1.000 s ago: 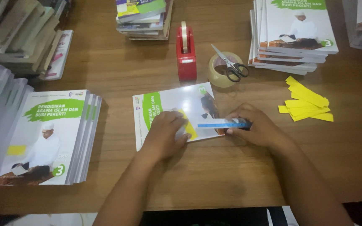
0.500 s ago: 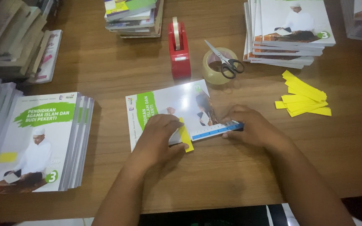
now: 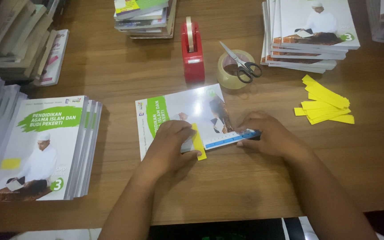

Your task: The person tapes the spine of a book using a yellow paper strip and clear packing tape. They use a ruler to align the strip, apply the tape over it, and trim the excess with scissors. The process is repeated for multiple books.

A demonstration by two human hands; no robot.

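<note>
Toward the middle of the table (image 3: 245, 186), not far from its front edge: a thin white and green book (image 3: 187, 109), lying flat, cover up and turned sideways. Across the book's lower edge, a yellow strip (image 3: 198, 141), standing almost upright in the view, with its lower end past the cover and over the wood. Pressed onto the strip from the left, the left hand (image 3: 170, 149), fingers curled close together on top and thumb at the strip's lower end. Just right of the strip and touching it, a blue and white ruler (image 3: 227, 139), rising a little toward the right. Closed over the ruler's right end, the right hand (image 3: 270, 135), fingers narrow and bent.

Compared with one second ago: strip lower and more uncovered, ruler tilted instead of level. Since half a second ago almost nothing moved, so a steady hold with both hands.

Behind the book: a red tape dispenser (image 3: 192, 49), and a tape roll (image 3: 228, 76) with scissors (image 3: 243, 64) on top. Toward the right edge, loose yellow strips (image 3: 325, 106). Near the left edge and the back right corner, stacks of the same book (image 3: 45, 146).
</note>
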